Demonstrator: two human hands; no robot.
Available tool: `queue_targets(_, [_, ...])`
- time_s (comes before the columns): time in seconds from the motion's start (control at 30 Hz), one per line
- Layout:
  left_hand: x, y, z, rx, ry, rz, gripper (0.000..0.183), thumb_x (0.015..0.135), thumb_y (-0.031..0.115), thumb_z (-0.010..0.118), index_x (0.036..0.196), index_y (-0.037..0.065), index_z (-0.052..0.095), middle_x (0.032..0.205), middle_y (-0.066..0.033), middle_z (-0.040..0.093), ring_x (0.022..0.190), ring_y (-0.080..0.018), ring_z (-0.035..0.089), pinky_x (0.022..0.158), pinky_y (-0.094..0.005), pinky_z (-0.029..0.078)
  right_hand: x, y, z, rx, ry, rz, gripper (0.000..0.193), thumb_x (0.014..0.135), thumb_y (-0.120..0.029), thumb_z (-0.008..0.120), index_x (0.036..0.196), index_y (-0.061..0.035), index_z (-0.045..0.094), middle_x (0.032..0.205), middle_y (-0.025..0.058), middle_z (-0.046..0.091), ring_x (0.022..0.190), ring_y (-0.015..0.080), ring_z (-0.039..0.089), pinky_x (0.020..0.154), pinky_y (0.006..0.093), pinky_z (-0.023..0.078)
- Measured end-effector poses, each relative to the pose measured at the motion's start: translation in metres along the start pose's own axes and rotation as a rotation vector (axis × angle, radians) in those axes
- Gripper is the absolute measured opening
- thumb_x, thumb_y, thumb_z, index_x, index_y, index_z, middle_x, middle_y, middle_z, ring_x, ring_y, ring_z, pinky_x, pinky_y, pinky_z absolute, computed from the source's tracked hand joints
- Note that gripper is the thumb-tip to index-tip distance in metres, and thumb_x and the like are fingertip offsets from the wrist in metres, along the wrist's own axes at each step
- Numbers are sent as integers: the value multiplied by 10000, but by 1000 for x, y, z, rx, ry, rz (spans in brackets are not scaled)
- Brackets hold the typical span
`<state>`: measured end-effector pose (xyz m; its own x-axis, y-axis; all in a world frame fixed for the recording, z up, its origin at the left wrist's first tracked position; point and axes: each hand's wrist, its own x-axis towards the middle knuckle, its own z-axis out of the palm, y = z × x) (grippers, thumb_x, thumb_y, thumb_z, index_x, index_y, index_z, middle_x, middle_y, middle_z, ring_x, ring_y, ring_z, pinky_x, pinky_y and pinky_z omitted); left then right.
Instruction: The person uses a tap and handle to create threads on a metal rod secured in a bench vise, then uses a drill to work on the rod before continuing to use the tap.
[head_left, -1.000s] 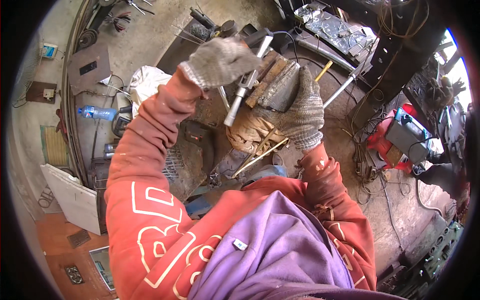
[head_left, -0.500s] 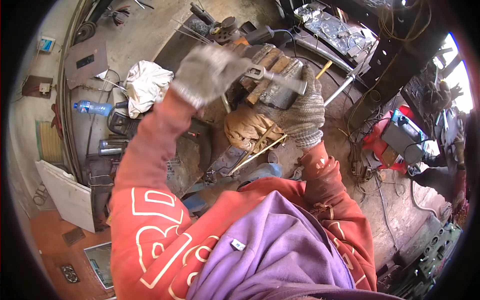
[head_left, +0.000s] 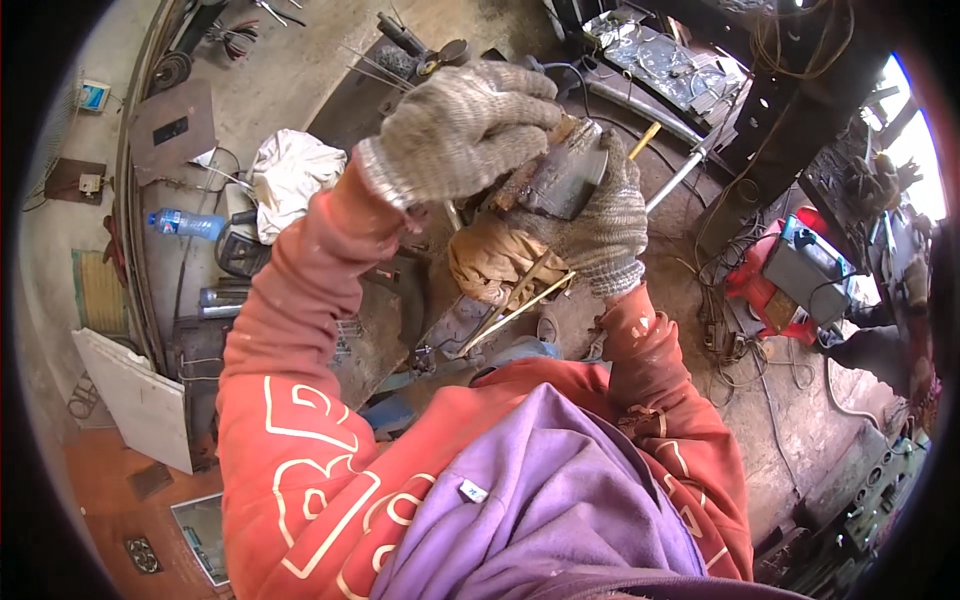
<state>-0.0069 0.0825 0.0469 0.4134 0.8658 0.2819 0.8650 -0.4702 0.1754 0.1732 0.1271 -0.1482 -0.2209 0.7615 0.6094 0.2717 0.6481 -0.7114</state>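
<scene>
My left hand [head_left: 460, 132], in a knitted grey glove, is closed above a dark, rust-edged metal block [head_left: 552, 192]. Its fingers hide most of a flat-bladed metal tool; only a pale grey blade end [head_left: 592, 168] shows, lying over the block close to my right hand. My right hand [head_left: 612, 225], gloved too, is wrapped round the block's right side with the fingers pointing away from me. Beneath the block a crumpled tan cloth [head_left: 490, 262] lies with thin wooden sticks [head_left: 520, 308] across it. What touches the block under my left hand is hidden.
On the left are a white cloth [head_left: 295, 178], a plastic bottle [head_left: 186, 222] and a leaning white board [head_left: 135, 390]. A metal pipe [head_left: 678, 180] and a dark steel beam [head_left: 765, 120] stand beyond on the right. Loose cables [head_left: 745, 365] lie near a red container [head_left: 765, 262].
My left hand has moved right and away from me, over the block, so it now covers most of the flat-bladed tool. My right hand keeps its hold on the block.
</scene>
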Motion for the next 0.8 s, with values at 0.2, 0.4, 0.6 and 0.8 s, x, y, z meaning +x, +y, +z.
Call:
queue_targets(0.2, [10,-45,16,205,34,195,253,943,314,772,1056,98,838,1127,-146,797,1078,-367,737,964,-479,577,-1,-1,-4,-45,14,-38,1247,638,-540,1009,1594,7,423,1332,257,634,1103,442,707,942,483,590])
queue_targets(0.4, [-5,-69,20,95,91,248,169,990,250,745,1028,99,810,1014,-162,782,911,-384,742,805,-482,581,-5,-1,-3,-88,-23,2,1358,594,-519,1047,1636,-1,347,1348,243,631,1152,405,712,972,484,595])
queue_targets(0.6, [-67,-16,14,218,213,-93,239,1006,341,748,936,114,775,806,-81,734,750,-326,727,676,-464,586,-10,-2,-10,-46,-105,131,1107,712,-351,979,1595,11,419,1312,247,666,1119,390,732,946,474,608])
queue_targets(0.8, [-101,45,-37,-1022,12,154,236,1002,229,796,955,-3,789,884,-88,787,761,-189,739,712,-348,584,-9,-9,-11,-61,-15,58,1427,522,-468,1083,1640,-16,320,1383,197,584,1235,367,651,1084,463,546])
